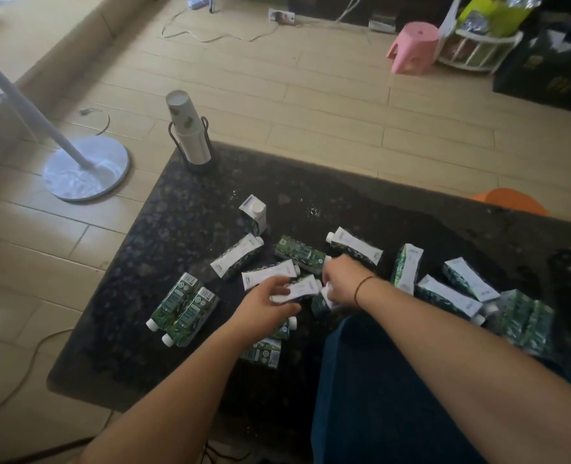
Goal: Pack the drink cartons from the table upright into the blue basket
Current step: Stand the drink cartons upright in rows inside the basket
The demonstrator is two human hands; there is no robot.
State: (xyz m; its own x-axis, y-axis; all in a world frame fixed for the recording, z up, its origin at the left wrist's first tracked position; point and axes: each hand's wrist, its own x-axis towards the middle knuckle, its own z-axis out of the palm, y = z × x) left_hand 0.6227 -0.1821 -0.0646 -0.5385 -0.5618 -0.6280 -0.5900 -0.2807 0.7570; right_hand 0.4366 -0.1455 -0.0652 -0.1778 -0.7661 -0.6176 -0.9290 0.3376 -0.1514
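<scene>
Table (136,283): dark stone; cartons strewn flat, awaiting packing.
Left hand (267,304): fingers spread, reaching for a white-faced carton (299,289) at table centre.
Right hand (342,279): curled round another carton (324,298) beside it.
Blue basket (394,396): at the table's near edge, seemingly empty.

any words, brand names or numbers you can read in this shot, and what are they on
No text can be read.
Green and white drink cartons on the dark speckled stone table: print and round badges on the sides, too small and blurred.
Stacked white paper cups in a black wire holder: green motifs only, no legible words.
Black bag on the floor: a gold mark, too dark and blurred.
</scene>
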